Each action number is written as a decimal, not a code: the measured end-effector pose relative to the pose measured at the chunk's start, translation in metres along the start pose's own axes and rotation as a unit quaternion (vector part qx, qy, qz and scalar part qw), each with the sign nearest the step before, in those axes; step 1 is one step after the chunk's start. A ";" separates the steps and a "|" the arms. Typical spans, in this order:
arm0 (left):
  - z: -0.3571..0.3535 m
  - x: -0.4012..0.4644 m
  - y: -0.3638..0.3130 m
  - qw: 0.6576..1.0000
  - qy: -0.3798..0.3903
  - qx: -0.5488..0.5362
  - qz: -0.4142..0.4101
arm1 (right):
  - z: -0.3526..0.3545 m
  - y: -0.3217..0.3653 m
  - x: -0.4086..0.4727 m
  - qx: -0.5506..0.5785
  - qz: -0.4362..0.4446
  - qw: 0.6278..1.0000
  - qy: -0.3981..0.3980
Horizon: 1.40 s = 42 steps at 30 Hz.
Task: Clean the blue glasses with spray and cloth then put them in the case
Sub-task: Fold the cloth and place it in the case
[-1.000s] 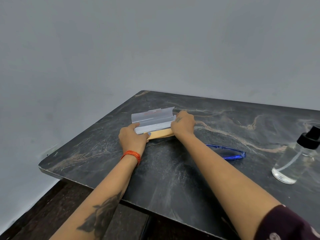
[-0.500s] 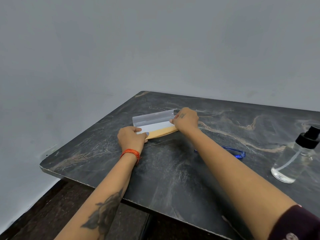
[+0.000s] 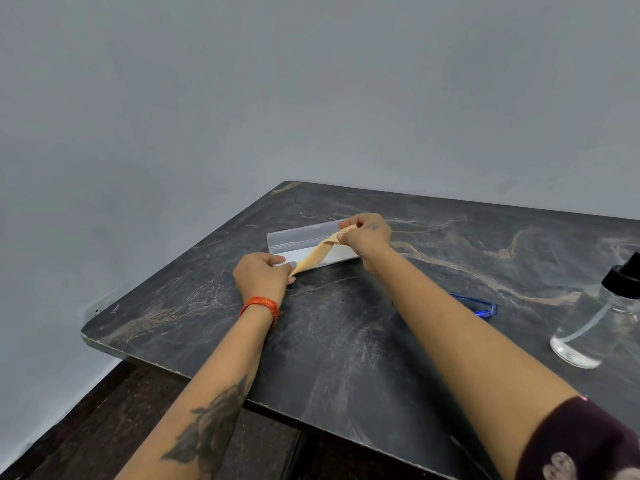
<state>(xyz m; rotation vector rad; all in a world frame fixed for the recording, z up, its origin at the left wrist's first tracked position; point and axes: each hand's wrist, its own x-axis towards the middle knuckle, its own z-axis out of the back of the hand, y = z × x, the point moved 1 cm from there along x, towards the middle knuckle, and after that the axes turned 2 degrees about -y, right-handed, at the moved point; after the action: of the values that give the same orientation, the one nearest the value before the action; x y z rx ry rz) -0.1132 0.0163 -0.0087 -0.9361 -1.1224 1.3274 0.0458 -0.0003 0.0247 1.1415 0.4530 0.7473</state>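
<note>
A clear plastic glasses case lies open at the far middle of the dark marble table. My right hand pinches one end of a tan cloth and lifts it out of the case. My left hand holds the case's near left end, with its fingers by the cloth's lower end. The blue glasses lie on the table to the right, mostly hidden behind my right forearm. A clear spray bottle with a black nozzle stands at the right edge of view.
A grey wall runs behind and to the left of the table. The table's left corner and front edge are close to my arms, with a dark floor below.
The case lid has swung back and down. My right hand has pinched the cloth and drawn it up and to the right, out of the case. My left hand stays on the case's end.
</note>
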 end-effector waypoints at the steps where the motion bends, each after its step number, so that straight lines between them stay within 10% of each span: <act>1: 0.000 0.000 0.000 1.000 -0.002 -0.001 -0.001 | 0.000 -0.002 -0.002 -0.026 0.034 0.999 -0.013; 8: 0.000 0.000 0.001 0.999 -0.013 0.019 -0.029 | -0.006 -0.011 -0.003 -0.182 0.177 0.966 -0.036; 27: 0.001 0.008 -0.010 0.968 -0.110 0.048 -0.218 | -0.006 -0.011 -0.003 -0.164 0.110 0.980 -0.040; 42: -0.004 0.016 0.002 0.955 -0.047 0.151 -0.251 | -0.010 -0.011 -0.008 -0.279 0.144 0.947 -0.074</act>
<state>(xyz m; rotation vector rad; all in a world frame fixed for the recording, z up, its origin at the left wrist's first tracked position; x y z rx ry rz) -0.1108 0.0326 -0.0104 -0.3320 -1.0975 1.0850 0.0368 -0.0016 0.0107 0.7221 -0.0633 0.9596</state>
